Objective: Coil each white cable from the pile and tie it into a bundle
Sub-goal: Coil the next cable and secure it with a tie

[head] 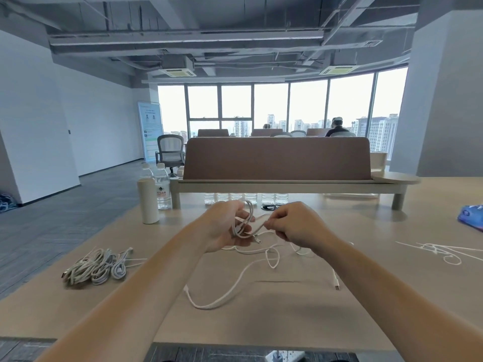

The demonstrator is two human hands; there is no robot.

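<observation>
We hold the white cable [245,221] above the table [287,322], its loops gathered in our left hand [222,228], fingers curled round them. Our right hand [295,223] pinches a strand just beside. Slack trails on the wood below. Coiled bundles [96,266] lie far left, white ties [439,250] far right.

Hands: 2, left hand [222,228] + right hand [295,223]. Held in both: 1 white cable [245,220]. On table [261,322], near centre: loose cables [336,284], prob. 2, they cross so can't be sure. Near left: tied bundles [96,267], approx. 3, too tangled for a firm no. Right: thin ties [439,250], several, can't count. Far left: 2 water bottles [162,186] + 1 cream flask [147,199]; 6 more bottles in a row under shelf [287,182]. Right edge: 1 blue packet [470,216]. Far: 1 mesh chair [170,150], 2 ppl [337,128].
</observation>
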